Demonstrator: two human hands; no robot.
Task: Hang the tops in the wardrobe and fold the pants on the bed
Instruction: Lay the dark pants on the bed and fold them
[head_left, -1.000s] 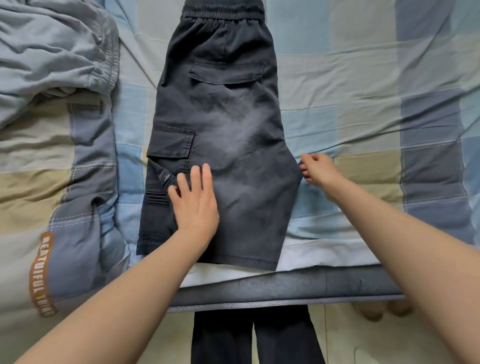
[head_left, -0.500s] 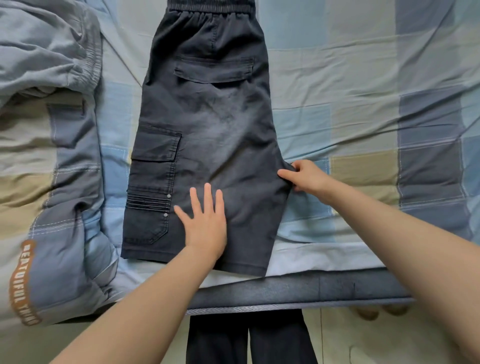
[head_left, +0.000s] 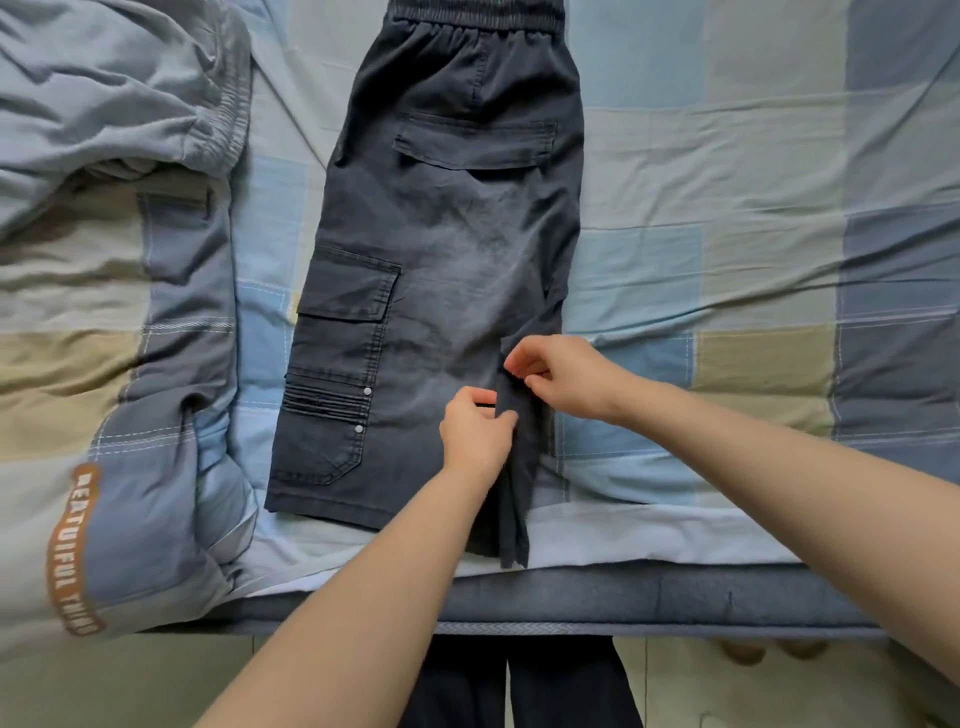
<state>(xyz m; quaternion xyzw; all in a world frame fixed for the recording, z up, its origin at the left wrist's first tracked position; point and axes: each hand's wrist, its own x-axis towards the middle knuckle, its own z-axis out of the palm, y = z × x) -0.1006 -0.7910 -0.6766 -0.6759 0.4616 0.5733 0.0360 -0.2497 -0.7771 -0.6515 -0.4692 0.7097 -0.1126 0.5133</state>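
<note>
Checked bed (head_left: 727, 171) — shorts (head_left: 447, 249), quilt (head_left: 104, 270)

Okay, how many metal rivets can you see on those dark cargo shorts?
2, both on the side cargo pocket: upper rivet and lower rivet. Others may be hidden under folds.

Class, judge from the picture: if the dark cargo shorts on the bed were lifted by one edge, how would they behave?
The dark cargo shorts would probably droop: the strip pinched by the left hand and right hand already bends. They look fairly light, lying flat and thin. They seem unlikely to slide, since the patchwork bedcover is creased cloth.
</note>
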